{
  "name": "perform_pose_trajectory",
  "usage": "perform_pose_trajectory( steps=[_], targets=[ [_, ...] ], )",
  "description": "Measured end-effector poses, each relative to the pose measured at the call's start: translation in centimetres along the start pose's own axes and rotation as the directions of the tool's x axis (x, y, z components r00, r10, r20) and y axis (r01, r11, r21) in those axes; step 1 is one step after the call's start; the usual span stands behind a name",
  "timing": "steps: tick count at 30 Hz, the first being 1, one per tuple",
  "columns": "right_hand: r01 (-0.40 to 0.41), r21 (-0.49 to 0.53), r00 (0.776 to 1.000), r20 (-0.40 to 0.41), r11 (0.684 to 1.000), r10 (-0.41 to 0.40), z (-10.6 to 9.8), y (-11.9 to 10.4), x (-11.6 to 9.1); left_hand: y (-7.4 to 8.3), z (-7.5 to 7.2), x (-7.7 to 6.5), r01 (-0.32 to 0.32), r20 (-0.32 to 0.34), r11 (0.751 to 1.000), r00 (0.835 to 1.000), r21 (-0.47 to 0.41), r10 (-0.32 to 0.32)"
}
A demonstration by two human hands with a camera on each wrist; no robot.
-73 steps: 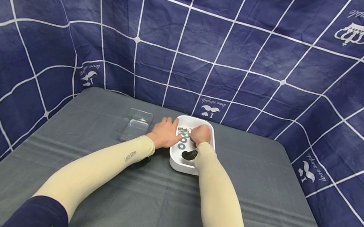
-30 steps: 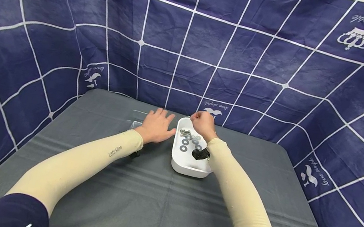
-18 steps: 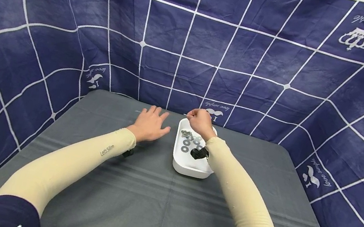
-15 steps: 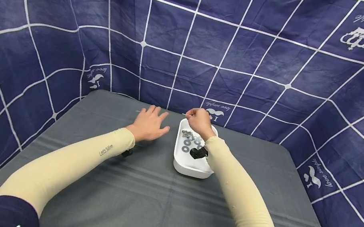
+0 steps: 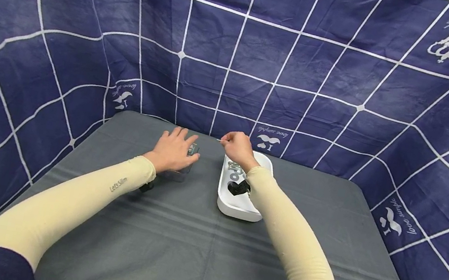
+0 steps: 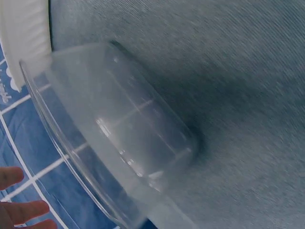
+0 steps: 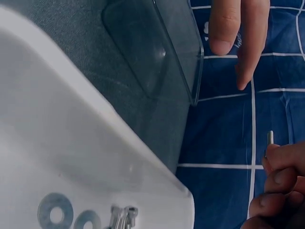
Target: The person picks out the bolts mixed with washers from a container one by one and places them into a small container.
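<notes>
My right hand (image 5: 238,147) is raised over the far left rim of a white tray (image 5: 239,211). Thumb and forefinger pinch a bolt (image 7: 270,137), whose slim silver shank pokes out past the fingertips; its other end is hidden. Flat washers (image 7: 55,213) and several bolts (image 7: 125,217) lie inside the tray. To the left, my left hand (image 5: 173,151) is spread with straight fingers above a clear plastic box (image 6: 119,129). That box lies on the cloth, partly covered by the hand in the head view, and holds nothing visible in the left wrist view.
A grey cloth (image 5: 169,250) covers the table. Blue fabric with white grid lines (image 5: 257,55) hangs round the back and sides. A gap of grey cloth separates the box from the tray's left wall. A black camera (image 5: 238,188) on the right wrist overhangs the tray.
My right hand has come up out of the tray with the bolt and moved left toward the clear box. My left hand has shifted left, away from the tray's rim.
</notes>
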State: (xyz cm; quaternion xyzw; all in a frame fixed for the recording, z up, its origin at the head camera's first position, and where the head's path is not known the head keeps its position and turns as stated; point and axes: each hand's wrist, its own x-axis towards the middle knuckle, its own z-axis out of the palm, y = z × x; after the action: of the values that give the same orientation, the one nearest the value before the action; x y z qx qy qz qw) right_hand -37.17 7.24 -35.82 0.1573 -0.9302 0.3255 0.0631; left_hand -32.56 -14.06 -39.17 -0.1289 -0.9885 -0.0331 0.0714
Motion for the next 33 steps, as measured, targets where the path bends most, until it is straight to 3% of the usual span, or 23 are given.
perform_pose_trajectory(
  steps=[33],
  targets=[
    [0.065, 0.017, 0.994, 0.084, 0.998, -0.066, 5.0, -3.6, 0.9, -7.0, 1.3, -2.6, 0.062, 0.043, 0.998, 0.997, -0.025, -0.061]
  ],
)
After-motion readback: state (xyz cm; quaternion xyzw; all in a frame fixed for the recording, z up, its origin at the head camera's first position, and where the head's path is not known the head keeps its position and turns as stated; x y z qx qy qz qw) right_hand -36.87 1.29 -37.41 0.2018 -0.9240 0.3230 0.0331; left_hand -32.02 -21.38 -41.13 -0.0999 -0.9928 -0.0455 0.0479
